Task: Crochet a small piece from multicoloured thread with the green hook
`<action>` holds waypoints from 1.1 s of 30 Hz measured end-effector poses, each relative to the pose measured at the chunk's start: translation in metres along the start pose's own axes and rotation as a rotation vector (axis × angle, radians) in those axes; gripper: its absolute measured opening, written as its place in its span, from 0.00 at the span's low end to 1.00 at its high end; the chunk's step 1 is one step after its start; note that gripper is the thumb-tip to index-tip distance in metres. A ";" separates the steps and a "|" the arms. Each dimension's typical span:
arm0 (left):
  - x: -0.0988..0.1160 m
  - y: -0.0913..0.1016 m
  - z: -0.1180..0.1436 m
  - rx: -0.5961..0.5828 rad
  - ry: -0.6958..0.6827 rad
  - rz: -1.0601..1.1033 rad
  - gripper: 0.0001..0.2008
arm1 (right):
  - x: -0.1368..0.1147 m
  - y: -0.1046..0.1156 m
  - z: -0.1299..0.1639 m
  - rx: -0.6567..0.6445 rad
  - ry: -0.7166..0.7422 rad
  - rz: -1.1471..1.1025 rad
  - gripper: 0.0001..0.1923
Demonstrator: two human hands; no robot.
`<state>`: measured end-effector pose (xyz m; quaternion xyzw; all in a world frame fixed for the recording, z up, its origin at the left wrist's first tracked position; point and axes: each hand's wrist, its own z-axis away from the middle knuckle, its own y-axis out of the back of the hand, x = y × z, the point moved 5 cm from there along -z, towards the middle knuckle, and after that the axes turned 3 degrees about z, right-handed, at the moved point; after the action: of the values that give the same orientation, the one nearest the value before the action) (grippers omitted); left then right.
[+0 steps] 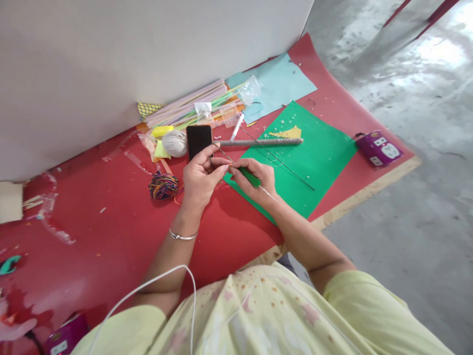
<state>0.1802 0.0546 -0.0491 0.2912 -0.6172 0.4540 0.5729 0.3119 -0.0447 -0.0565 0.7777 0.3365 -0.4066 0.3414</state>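
Observation:
My left hand (205,175) is closed in a pinch, with a thin dark wire (224,154) running between its fingers. My right hand (258,182) is closed around a slim green piece (251,176), and a thin whitish strand or rod (268,194) sticks out below it. The fingertips of both hands meet at a tiny orange bit, too small to name. Just beyond them lie a black phone (199,140) and a grey-wrapped stick (262,142). A ball of multicoloured yarn (163,185) rests left of my left hand, its loose end trailing toward the wrist.
The red-covered table (129,236) carries a green sheet (314,148) with scraps and a long dark wire (291,170). Toward the wall are a light blue sheet (284,84), pastel sticks (188,106), white yarn (175,143) and a white pen (237,126). A purple socket box (379,148) stands right.

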 end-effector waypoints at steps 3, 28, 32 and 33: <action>0.001 0.001 0.001 -0.016 -0.019 -0.043 0.31 | -0.002 0.001 -0.001 -0.010 0.012 -0.004 0.06; 0.004 0.002 0.004 -0.038 -0.114 -0.237 0.32 | 0.006 -0.001 -0.003 -0.072 -0.099 -0.067 0.08; 0.006 0.002 0.003 -0.058 -0.090 -0.212 0.35 | 0.011 -0.004 -0.003 -0.062 -0.171 -0.151 0.10; 0.007 0.001 0.004 -0.057 -0.075 -0.194 0.36 | 0.012 -0.005 -0.003 -0.065 -0.193 -0.185 0.11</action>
<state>0.1762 0.0532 -0.0425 0.3501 -0.6198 0.3675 0.5986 0.3148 -0.0371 -0.0673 0.6892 0.3852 -0.4982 0.3584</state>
